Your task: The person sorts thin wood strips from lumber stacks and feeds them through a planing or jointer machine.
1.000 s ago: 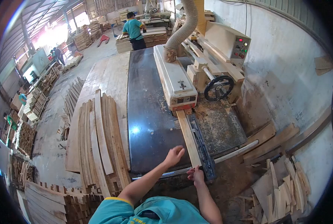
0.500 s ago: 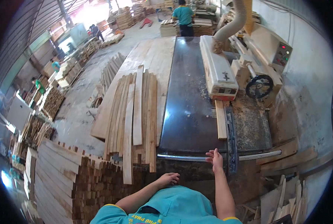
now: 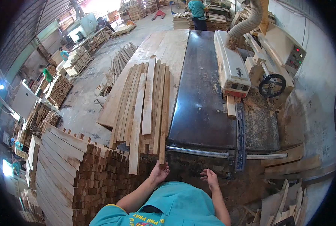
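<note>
My left hand (image 3: 160, 173) has its fingers closed round the near end of a narrow wooden strip (image 3: 163, 145) at the right side of a row of strips on the wooden tabletop (image 3: 153, 42). Near the front rail, my right hand (image 3: 212, 178) hangs in the air with its fingers apart and nothing in it. A short length of wood (image 3: 231, 107) sticks out from under the white and red machine head (image 3: 234, 73), beside the dark metal guide (image 3: 240, 139).
The machine has a black handwheel (image 3: 272, 86) and a ribbed hose (image 3: 250, 22). A large stack of strips (image 3: 100, 177) stands at lower left. A metal rail (image 3: 198, 151) crosses the table's front. Offcuts (image 3: 292, 203) lean at lower right. A person (image 3: 197, 13) stands beyond the table.
My left hand has moved up and forward to the strip's end and closed on it. My right hand has drawn back from the guide. The wood under the machine head has moved further in.
</note>
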The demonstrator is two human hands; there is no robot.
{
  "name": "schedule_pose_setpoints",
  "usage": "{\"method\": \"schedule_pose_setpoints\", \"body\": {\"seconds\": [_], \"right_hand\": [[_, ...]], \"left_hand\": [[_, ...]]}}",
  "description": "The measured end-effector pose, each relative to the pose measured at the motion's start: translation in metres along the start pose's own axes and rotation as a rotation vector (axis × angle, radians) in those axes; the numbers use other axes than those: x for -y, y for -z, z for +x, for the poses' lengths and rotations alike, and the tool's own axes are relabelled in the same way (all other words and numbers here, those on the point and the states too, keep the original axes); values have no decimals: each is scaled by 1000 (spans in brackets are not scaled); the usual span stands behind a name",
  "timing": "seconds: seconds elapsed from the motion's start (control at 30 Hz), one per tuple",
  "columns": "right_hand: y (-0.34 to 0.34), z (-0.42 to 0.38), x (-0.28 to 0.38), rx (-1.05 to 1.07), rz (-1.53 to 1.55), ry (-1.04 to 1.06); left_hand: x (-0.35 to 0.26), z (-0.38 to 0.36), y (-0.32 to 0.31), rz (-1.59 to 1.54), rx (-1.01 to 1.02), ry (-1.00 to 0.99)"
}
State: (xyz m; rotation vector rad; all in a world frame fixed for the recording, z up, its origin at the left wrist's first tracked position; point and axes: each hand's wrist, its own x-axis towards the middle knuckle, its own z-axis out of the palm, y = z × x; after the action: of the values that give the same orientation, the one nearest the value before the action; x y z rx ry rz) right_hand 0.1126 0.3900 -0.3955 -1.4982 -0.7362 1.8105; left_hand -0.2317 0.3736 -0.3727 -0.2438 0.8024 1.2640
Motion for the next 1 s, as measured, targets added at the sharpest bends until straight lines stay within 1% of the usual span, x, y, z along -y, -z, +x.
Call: {"method": "schedule_pose_setpoints", "body": {"seconds": [0.03,0.1,0.17,0.2,0.23,0.3,0.33,0.37,0.4,0.43,0.5,0.57,0.67,0.7,0.77,0.83,0.87,0.9,0.97,1.0], "right_hand": [[-2,-2,2,-1,-38,0],[-8,-5,5,-3,-75,-1],[-12,-5,10,27,-177,45],[-17,-6,14,27,-180,46],[-22,-7,19,66,-202,71],[-33,-8,30,105,-231,97],[-39,-9,35,176,-246,154],[-44,-10,40,247,-260,210],[-50,-11,47,302,-241,196],[-57,-13,53,302,-244,196],[-69,-17,58,358,-172,238],[-75,-21,60,356,-176,242],[-73,-27,59,308,-130,249],[-66,-27,57,301,-100,262],[-56,-22,49,296,-60,283],[-44,-13,33,227,-59,300],[-39,-5,24,175,-96,303],[-38,-1,19,171,-89,306],[-33,6,9,48,-88,322],[-31,7,5,40,-82,323]], "left_hand": [[2,2,1,51,31,3],[9,0,-4,95,17,-10],[15,-11,-20,300,-4,13],[18,-6,-23,333,-19,15],[18,-14,-38,330,-18,15],[19,-29,-67,461,29,17],[20,-29,-71,457,30,17],[21,-29,-75,546,41,45],[23,-29,-77,636,53,73],[26,-27,-77,634,54,73],[34,-25,-80,733,126,64],[40,-27,-84,772,134,76],[47,-29,-93,1061,223,23],[49,-25,-93,1065,225,24],[49,-9,-89,1311,252,32],[58,8,-76,1315,272,59],[63,12,-73,1235,321,95],[66,14,-73,1154,371,133],[74,18,-75,1176,358,168],[78,22,-72,1169,381,207]]}}
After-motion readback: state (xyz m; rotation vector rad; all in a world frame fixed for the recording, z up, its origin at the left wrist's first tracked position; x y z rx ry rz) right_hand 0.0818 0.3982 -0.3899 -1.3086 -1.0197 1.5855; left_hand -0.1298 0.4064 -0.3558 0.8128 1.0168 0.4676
